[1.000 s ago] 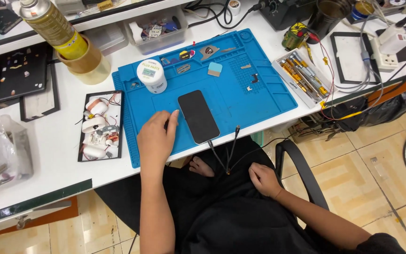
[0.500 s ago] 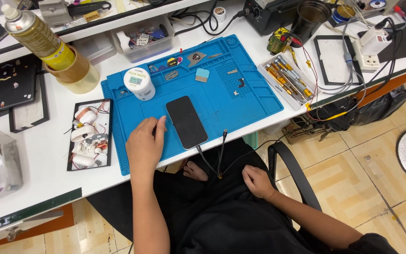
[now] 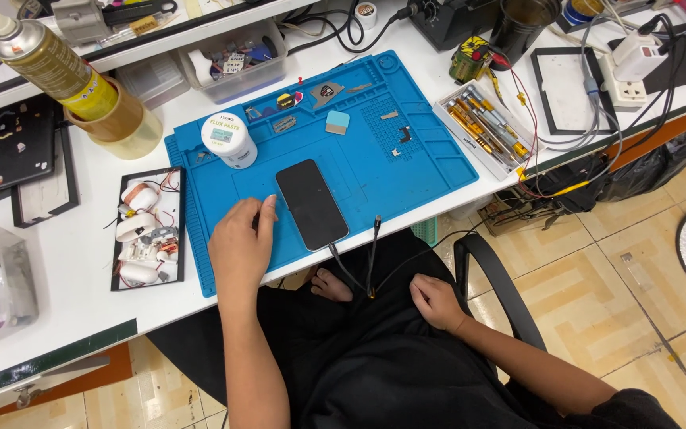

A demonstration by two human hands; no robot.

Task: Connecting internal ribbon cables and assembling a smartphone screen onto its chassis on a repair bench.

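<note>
The left hand (image 3: pixel 240 242) is lying palm down on the blue work mat (image 3: pixel 406 171) a little left of the frame's centre, fingers loosely spread and grasping nothing; its fingertips (image 3: pixel 267 205) are sitting just beside the left edge of the black phone (image 3: pixel 311 203), and whether they are touching it cannot be told. The phone is lying face up and slightly tilted on the lower middle of the mat, with a dark cable (image 3: pixel 343 266) running from its bottom end down over the table edge. The right hand (image 3: pixel 436 302) is resting on the person's black-clad lap at lower centre, fingers loosely curled and holding nothing, just beside where the cables are hanging.

Above the left hand, a white round jar (image 3: pixel 228 140) is standing on the mat's upper left part. To the left of the hand, a black tray (image 3: pixel 170 274) of small coils and parts is lying on the white table (image 3: pixel 65 294). In the upper left, a gold spray can (image 3: pixel 49 59) is standing inside a tape roll (image 3: pixel 125 127). At upper right of the mat, a box of screwdrivers (image 3: pixel 482 127) is lying at an angle.
</note>
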